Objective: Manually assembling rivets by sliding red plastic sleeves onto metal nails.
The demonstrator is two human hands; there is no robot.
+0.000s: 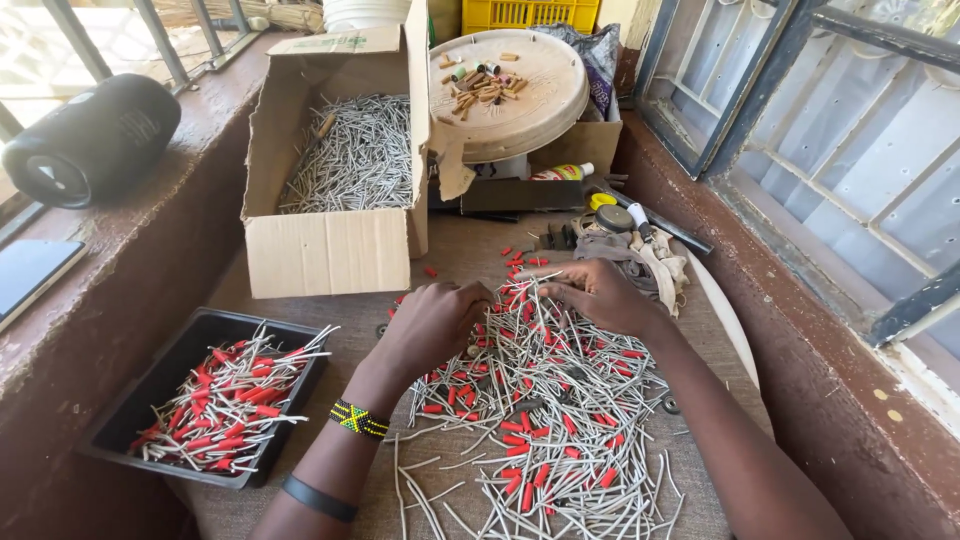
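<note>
A loose heap of thin grey metal pins (545, 400), mixed with small red sleeves, covers the cloth-topped table in front of me. My left hand (432, 322) rests knuckles-up on the heap's upper left, fingers curled into the pins; I cannot tell what it holds. My right hand (597, 295) lies on the heap's upper right with fingers extended leftward, pinching a pin at its tips. Scattered red sleeves (515, 262) lie just beyond both hands.
A black tray (135, 405) of red-tipped pins sits at the left. An open cardboard box (325, 250) of bare pins stands behind. A round lid (530, 110) with small pieces, tools (640, 215), a black speaker (90, 140) and brown ledges border the table.
</note>
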